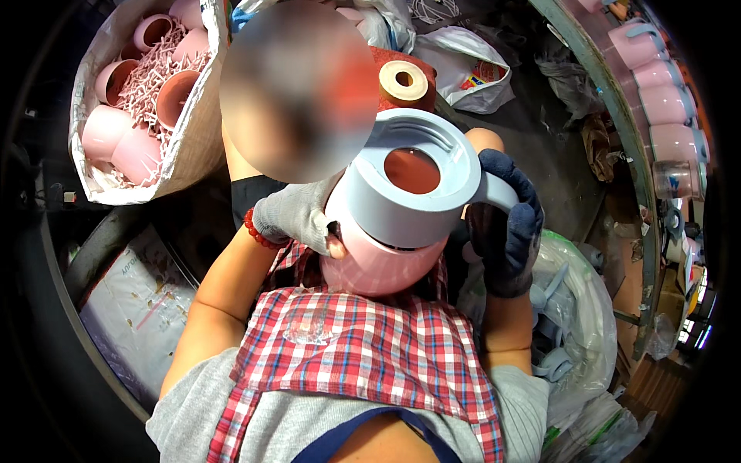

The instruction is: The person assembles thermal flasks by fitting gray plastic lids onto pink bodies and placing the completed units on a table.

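A pink jug body [383, 268] rests against my checked apron, tilted a little, with a pale blue collar piece [401, 214] seated around its top. Through the round opening in the collar the reddish-pink inside shows. A narrow dark gap runs along part of the seam between collar and body. My left hand [297, 216], in a grey glove with the thumb tip bare, presses on the jug's left side. On the other side my right hand [505, 228], in a dark blue glove, has its fingers closed round the collar's pale blue handle [496, 194].
At the far left stands a white woven sack [189, 147] of pink jug bodies and small pink sticks. A tape roll [403, 95] lies beyond the jug. By my right arm is a clear bag [594, 309] of pale blue parts. Pink jugs [665, 104] line the right-hand shelf.
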`<state>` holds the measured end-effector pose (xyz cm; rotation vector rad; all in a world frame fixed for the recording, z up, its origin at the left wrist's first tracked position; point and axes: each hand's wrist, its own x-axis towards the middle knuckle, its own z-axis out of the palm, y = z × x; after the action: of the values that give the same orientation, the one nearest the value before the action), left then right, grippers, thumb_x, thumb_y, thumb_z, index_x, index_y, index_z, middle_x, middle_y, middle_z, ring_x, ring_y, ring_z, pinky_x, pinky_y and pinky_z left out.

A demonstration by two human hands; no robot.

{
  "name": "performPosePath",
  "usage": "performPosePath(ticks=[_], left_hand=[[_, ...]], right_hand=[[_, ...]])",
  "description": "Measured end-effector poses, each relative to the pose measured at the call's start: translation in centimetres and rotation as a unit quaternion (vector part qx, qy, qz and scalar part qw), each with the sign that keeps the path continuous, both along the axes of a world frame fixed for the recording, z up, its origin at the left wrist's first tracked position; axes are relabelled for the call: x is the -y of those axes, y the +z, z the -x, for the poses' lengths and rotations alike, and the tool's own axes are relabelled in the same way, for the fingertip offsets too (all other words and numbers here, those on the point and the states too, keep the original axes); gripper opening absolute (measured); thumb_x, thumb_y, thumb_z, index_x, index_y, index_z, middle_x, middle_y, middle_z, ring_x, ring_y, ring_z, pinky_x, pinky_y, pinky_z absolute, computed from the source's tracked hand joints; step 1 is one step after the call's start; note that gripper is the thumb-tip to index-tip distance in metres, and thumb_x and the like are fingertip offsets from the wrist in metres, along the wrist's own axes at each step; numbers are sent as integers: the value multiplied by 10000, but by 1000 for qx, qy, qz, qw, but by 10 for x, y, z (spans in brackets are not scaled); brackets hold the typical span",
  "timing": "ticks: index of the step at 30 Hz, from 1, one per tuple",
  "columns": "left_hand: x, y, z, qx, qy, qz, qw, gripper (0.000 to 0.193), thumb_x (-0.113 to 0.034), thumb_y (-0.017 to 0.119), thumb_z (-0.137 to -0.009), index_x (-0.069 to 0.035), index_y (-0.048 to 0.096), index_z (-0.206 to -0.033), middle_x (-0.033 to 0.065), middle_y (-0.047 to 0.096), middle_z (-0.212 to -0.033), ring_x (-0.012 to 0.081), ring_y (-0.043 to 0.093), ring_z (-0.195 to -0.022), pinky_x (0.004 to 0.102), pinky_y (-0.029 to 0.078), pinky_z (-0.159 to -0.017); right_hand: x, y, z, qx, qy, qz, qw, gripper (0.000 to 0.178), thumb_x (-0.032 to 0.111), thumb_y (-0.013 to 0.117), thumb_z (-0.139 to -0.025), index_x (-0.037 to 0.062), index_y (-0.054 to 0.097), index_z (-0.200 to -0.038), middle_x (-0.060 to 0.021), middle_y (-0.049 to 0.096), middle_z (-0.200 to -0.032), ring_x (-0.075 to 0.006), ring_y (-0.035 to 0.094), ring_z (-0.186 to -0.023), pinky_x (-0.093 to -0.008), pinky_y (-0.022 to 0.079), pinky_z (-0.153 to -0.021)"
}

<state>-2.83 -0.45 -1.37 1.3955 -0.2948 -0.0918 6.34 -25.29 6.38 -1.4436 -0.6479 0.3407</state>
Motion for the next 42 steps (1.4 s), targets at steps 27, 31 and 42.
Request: performPosePath(ticks=[27,31,42], left_hand=[[12,27,-18,17,60,132,989,1296,-525,843,-527,38,114,-1438,140,320,-1431,229,318,-1324,368,205,-1103],[14,21,-13,10,73,138,988,1157,-359,868,-594,28,174,-1435,123,377,-1390,195,348,-1288,352,254,-1078],[9,19,-15,2,123,85,989,1164,-471,849,-586,36,209,-1415,117,410,-1352,189,373,-1263,348,271,-1065]], right_hand=[[-10,-29,-15,-40,27,6,999,611,450,488,-906,-69,492,-1228,-168,557,-1210,-241,530,-1123,-362,381,-985],[-9,-27,-13,-25,0,49,999,609,444,491,-905,-79,502,-1217,-165,575,-1183,-230,546,-1096,-346,396,-964],[-21,-28,-31,-85,97,-47,991,575,347,544,-915,-101,452,-1263,-112,621,-1009,-157,588,-794,-260,472,-689]])
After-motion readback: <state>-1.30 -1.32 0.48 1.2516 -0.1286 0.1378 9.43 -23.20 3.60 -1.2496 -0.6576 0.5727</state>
